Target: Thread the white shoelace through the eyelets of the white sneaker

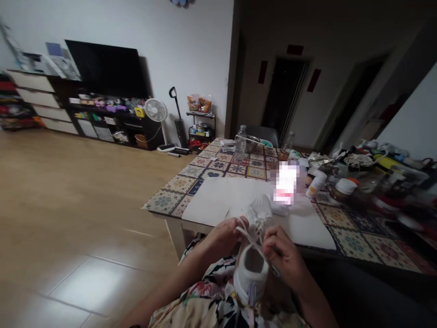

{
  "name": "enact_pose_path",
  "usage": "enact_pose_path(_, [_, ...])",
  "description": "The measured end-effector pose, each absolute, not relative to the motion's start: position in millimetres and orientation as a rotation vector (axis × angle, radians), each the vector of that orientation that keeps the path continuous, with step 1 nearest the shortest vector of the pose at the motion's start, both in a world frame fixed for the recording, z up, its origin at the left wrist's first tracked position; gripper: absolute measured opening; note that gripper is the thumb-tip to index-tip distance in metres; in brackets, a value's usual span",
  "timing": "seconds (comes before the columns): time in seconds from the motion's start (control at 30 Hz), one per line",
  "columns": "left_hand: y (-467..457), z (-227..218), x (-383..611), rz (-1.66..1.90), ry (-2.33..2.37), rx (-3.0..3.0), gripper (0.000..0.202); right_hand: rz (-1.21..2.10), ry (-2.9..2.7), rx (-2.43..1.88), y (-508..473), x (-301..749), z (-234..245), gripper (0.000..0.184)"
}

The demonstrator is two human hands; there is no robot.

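Note:
A white lace-up shoe (251, 278) rests between my lap and the table edge, its toe on a white sheet (218, 196) and its heel toward me. My left hand (227, 231) is closed in a pinch on the white shoelace (246, 231) at the shoe's left side. On the right side of the shoe, my right hand (282, 250) is closed with curled fingers on the lace's other part. The lace strands cross above the shoe opening. Beyond the toe stands a bright, pixelated phone-like screen (286, 182).
The table (164, 200) has a patterned tile cloth. A clear plastic bottle (241, 143) stands at its far side. Jars (343, 189), a white bottle (317, 183) and piled clutter crowd the right. A fan (156, 110) and a television (105, 68) are across the room.

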State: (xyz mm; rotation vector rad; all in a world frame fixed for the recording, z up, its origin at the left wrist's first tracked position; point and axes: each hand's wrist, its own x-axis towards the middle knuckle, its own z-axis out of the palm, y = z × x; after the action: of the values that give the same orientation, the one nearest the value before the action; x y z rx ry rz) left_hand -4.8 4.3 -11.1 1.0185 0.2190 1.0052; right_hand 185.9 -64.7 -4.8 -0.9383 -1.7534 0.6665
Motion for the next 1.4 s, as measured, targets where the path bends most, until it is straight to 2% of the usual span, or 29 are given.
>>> enact_pose_path(0.2, [11, 18, -32, 1.194, 0.158, 0.8, 0.048, 0.778, -1.194, -0.65, -72, 197, 12, 0.037])
enact_pose_path(0.3, [7, 31, -42, 1.327, 0.15, 0.782, 0.046, 0.692, -0.949, -0.612, -77, 202, 22, 0.03])
enact_pose_path(0.4, [-4, 35, -44, 1.372, 0.129, 0.941, 0.036, 0.55, -0.828, -0.64, -80, 200, 19, 0.018])
enact_pose_path(0.47, [-13, 33, -38, 1.268, 0.149, 1.145, 0.029, 0.464, -0.903, -0.744, -81, 196, 11, 0.012])
enact_pose_path(0.57, [-24, 27, -21, 0.965, 0.323, 1.319, 0.021, 0.309, -1.33, -0.945, -83, 187, 4, 0.006])
enact_pose_path(0.7, [-29, 24, 2, 0.798, 0.492, 1.24, 0.045, 0.111, -1.851, -0.909, -83, 180, 8, 0.011])
enact_pose_path(0.93, [-30, 27, 4, 0.958, 0.577, 1.464, 0.031, 0.129, -1.916, -0.893, -81, 179, 12, 0.01])
enact_pose_path(1.07, [-32, 28, 1, 0.964, 0.479, 1.671, 0.02, 0.147, -1.748, -0.934, -87, 179, 6, 0.018])
enact_pose_path(1.23, [-36, 28, 1, 0.919, 0.438, 1.639, 0.021, 0.137, -1.503, -1.051, -88, 179, 3, 0.008])
enact_pose_path(1.3, [-35, 28, 1, 0.986, 0.466, 1.64, 0.019, 0.118, -1.595, -1.018, -87, 179, 6, 0.004])
enact_pose_path(1.4, [-33, 28, -1, 1.128, 0.464, 1.695, 0.016, 0.12, -1.817, -0.944, -86, 178, 12, 0.012])
